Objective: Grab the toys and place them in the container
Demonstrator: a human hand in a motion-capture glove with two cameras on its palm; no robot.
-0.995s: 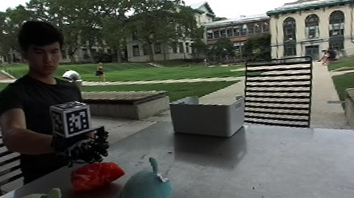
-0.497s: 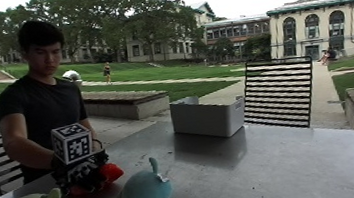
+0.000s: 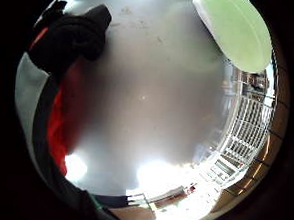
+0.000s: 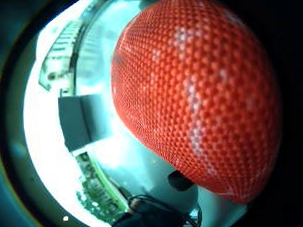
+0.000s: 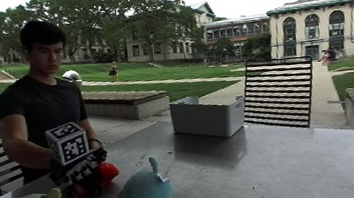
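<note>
Red toy (image 5: 107,172) lies under the gloved right hand (image 5: 82,172), seemingly gripped.

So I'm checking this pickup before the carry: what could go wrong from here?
The gloved right hand covers the red toy from above, but how its fingers sit on it isn't clear, so the toy may slip on lifting. The teal toy stands close beside it and could get knocked. The grey container sits well across the table, so a drop on the way is possible.

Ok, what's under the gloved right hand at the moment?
A red textured toy on the grey metal table, under the black-gloved right hand. Most of the toy is covered by the hand, so its shape can't be seen.
</note>
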